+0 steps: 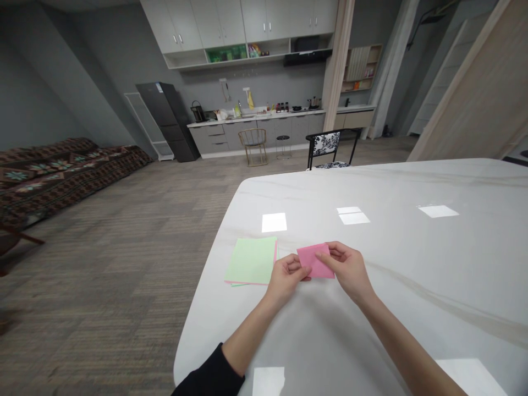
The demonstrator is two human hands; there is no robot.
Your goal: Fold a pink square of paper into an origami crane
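A small pink folded paper (314, 263) is held up between my two hands, above the white table (412, 236). My left hand (285, 278) pinches its lower left corner, thumb in front and fingers behind. At its right side my right hand (350, 268) grips it, the thumb lying across the front face and the fingers behind the upper right corner. Left of my hands lies a stack of square paper sheets (252, 259), pale green on top, with pink and green edges showing beneath. My left hand hides part of the stack's right side.
Beyond the far table edge stands a black chair with a patterned back (325, 144). Farther off are a gold-framed chair (253, 144), a stool (282, 144), a kitchen counter (243, 135) and a dark fridge (169, 118). A couch with a patterned cover (61, 170) sits at left.
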